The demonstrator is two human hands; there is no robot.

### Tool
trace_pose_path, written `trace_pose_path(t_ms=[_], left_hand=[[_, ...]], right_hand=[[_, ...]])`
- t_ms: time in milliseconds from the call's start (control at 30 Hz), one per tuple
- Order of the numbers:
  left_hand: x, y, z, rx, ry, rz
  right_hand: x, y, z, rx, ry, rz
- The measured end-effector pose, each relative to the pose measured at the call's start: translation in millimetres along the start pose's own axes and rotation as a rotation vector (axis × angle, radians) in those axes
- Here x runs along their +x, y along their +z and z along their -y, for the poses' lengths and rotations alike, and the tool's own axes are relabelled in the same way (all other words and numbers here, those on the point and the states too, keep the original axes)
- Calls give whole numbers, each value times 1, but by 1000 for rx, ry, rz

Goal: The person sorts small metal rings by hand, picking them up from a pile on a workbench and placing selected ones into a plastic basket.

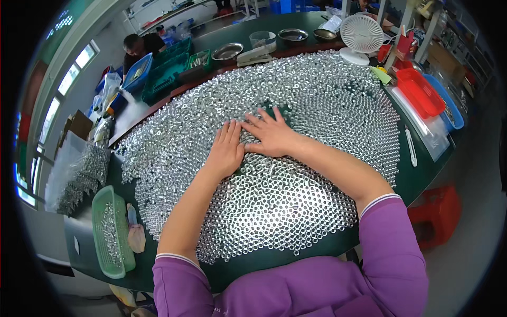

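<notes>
A wide layer of small, shiny metal ring-like parts (285, 206) covers much of the green table. Close to me many stand on end in tight rows with their holes up; farther off they lie jumbled. My left hand (227, 150) rests flat on the parts near the middle, fingers together and pointing away. Beside it, my right hand (272, 134) lies palm down with its fingers spread, its thumb close against the left hand. Neither hand grips anything. A patch of green tabletop shows just beyond the right fingertips.
A green basket (96, 232) with metal parts stands at left, by a filled plastic bag (79, 182). A white fan (362, 37), red tray (421, 92), blue tray (455, 117) and white-handled cutter (410, 146) are at right. Metal bowls (227, 52) line the back. Another person (142, 47) sits far left.
</notes>
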State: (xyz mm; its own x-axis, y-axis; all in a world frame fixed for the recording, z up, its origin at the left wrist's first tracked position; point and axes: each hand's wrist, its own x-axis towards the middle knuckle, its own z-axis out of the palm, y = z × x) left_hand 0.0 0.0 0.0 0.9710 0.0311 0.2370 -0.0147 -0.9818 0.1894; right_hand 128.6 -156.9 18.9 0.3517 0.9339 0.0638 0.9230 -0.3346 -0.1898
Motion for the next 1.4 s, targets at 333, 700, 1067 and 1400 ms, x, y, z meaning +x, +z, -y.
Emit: trace_pose_path(t_ms=[333, 700, 1067, 1400], left_hand=[[-14, 0, -14, -40, 40, -114], [-26, -4, -24, -1, 15, -54], [-158, -71, 101, 89, -442, -146], [-148, -66, 107, -118, -314, -55]], right_hand=[[-13, -6, 20, 33, -42, 37], [-18, 0, 25, 88, -98, 3], [56, -3, 142, 19, -302, -21], [107, 34, 146, 176, -325, -22]])
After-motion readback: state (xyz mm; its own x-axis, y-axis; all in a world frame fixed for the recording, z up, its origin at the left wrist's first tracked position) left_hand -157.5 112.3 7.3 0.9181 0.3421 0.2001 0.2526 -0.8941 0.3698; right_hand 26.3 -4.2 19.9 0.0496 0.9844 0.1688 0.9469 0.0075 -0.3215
